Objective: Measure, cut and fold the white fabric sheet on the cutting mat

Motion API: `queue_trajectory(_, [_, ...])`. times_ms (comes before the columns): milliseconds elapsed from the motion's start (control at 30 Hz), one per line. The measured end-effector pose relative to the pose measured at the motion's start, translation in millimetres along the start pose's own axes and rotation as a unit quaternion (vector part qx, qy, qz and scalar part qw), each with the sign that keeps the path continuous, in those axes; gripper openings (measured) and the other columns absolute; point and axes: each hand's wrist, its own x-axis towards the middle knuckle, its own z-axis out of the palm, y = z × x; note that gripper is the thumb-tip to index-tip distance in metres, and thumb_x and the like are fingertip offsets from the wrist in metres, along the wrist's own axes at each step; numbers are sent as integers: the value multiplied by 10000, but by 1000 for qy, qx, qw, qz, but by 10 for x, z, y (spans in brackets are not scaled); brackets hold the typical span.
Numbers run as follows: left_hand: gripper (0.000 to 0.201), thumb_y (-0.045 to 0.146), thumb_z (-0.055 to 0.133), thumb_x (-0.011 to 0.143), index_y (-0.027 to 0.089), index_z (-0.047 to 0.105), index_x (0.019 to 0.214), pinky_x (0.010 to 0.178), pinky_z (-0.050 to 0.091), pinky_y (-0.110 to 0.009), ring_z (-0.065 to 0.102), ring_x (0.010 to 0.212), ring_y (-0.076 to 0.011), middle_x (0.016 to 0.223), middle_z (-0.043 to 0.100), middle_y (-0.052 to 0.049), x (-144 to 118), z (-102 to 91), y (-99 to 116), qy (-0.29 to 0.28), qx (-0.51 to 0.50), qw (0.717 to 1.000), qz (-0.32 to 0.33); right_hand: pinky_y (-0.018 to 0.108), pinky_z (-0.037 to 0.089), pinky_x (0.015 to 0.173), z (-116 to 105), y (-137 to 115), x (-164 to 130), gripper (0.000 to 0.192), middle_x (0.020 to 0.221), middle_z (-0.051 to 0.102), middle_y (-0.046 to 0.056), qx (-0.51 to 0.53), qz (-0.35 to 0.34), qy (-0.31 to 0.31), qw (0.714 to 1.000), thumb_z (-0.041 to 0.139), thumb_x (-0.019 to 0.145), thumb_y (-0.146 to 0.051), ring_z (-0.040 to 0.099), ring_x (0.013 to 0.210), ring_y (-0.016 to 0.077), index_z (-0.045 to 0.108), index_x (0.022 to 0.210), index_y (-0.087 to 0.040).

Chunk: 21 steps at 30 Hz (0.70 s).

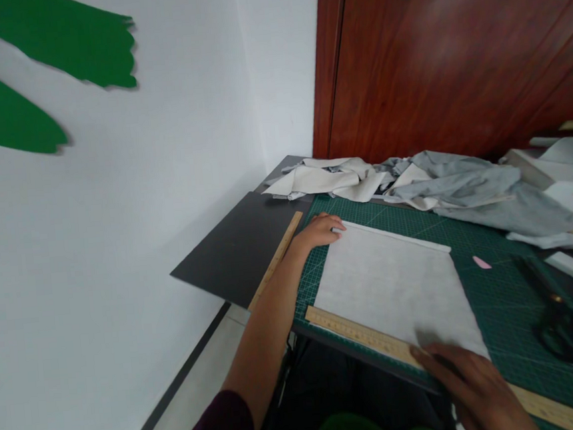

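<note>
Head view: looks down on a green gridded cutting mat (514, 329), with a white wall (162, 165) to the left and a red-brown wooden door (433, 61) beyond the far edge. Shows crumpled grey and cream fabric (479, 181) along that far edge, blurred black scissors (555, 298) toward the right. Offers graduations too small to read on a long pale wooden ruler (361, 332), long axis following the mat's near edge. Places a white four-sided cloth sheet (397, 282) by the left edge, narrow folded strip (399, 237) facing the far edge. Puts the left hand (321, 231) at the sheet's far left corner, fingers bent; cannot tell if pinching. Sets the right hand (487, 388) over the ruler, fingers close together; cannot tell if gripping.
</note>
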Motion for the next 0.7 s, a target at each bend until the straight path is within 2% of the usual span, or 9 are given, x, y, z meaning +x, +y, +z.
queue_trajectory(233, [369, 239, 653, 836, 291, 756, 1187, 1136, 351, -390, 514, 1285, -249, 1390, 655, 4, 4, 4, 11, -9, -9, 1000, -12, 404, 526, 950, -18, -4, -50, 657, 1276, 691, 87, 12, 7, -19, 1000, 478, 853, -18, 664, 1145, 268, 608, 1422, -319])
queue_trajectory(700, [394, 395, 772, 809, 282, 716, 1182, 1142, 299, -399, 503, 1294, -264, 1373, 637, 1, -24, 4, 56, -11, -13, 1000, 7, 415, 524, 933, -8, -14, -55, 730, 1243, 689, 94, 5, -2, -16, 1000, 476, 866, -26, 667, 1129, 278, 508, 1519, -351])
